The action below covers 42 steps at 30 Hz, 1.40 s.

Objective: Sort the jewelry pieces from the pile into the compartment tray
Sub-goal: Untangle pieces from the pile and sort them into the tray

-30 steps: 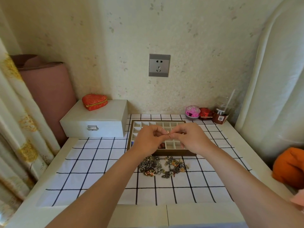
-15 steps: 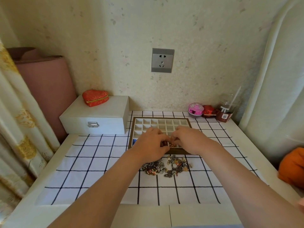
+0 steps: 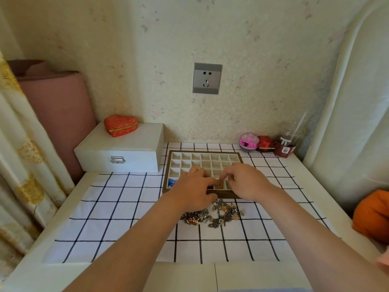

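A brown-rimmed compartment tray point(image 3: 167, 165) with white cells lies on the checked cloth. Both hands are low over its front row. My left hand point(image 3: 192, 189) and my right hand point(image 3: 245, 182) meet fingertip to fingertip on a small gold jewelry piece point(image 3: 220, 185), which sits at a front-row cell. A blue item point(image 3: 172, 182) lies in the front-left cell. The jewelry pile point(image 3: 219, 214), a tangle of silver and gold pieces, lies on the cloth just in front of the tray, partly hidden under my left wrist.
A white box point(image 3: 126, 152) with a red heart-shaped case point(image 3: 120, 125) on top stands to the left of the tray. A pink ball, a red case point(image 3: 265, 142) and a plastic cup point(image 3: 287, 142) stand at the back right. An orange object point(image 3: 372, 216) lies at the right edge.
Both hands have come down from above the tray to its front row, carrying the small gold piece with them. The camera has tilted, so the scene sits lower in view.
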Each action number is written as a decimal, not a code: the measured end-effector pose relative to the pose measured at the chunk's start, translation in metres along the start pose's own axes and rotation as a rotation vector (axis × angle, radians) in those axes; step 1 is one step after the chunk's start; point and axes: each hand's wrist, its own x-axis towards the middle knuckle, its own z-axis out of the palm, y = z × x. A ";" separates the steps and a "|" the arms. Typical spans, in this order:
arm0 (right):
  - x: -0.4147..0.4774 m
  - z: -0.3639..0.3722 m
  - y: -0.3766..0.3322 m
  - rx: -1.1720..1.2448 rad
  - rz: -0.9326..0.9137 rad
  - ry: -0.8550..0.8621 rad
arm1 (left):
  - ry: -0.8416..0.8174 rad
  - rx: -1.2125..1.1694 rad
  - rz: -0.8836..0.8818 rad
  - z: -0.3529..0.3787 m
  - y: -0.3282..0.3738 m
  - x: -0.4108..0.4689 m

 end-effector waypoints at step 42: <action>-0.034 -0.019 0.000 0.814 0.128 0.132 | 0.272 -0.825 -0.176 -0.018 0.033 0.005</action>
